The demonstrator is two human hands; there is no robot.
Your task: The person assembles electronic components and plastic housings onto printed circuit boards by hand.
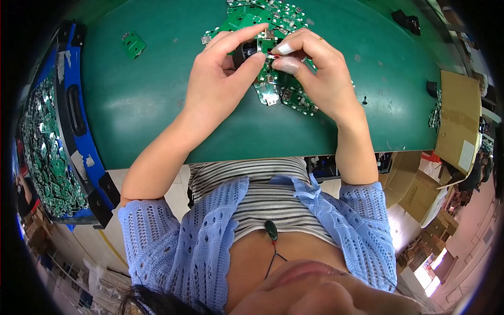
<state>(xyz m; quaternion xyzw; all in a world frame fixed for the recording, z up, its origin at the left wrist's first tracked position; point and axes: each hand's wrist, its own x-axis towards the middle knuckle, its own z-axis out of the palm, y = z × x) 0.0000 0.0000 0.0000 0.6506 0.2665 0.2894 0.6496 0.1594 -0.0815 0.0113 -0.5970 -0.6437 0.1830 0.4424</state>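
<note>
Green circuit board (pixel 266 43) was, in the head view, near the top middle, held above the green table (pixel 142 110). Its long side pointed about from twelve o'clock to six. The left hand (pixel 216 76) came from seven o'clock and was clamped on this board, with the forefinger at its upper end and the thumb on its side. The right hand (pixel 328 76) came from five o'clock; its thumb and forefinger were almost together beside a small red piece (pixel 276 56) at the board, but I could not tell if they pinched it.

Seen from the held board, a pile of similar boards (pixel 252 20) lay at twelve o'clock, and more boards (pixel 299 101) lay near, toward five. One single board (pixel 134 45) lay well apart at nine. A black roundish thing (pixel 245 54) stood just beside, partly hidden by the left hand. At eight o'clock was a blue crate (pixel 90 147) full of boards, and at four, a cardboard box (pixel 458 113).
</note>
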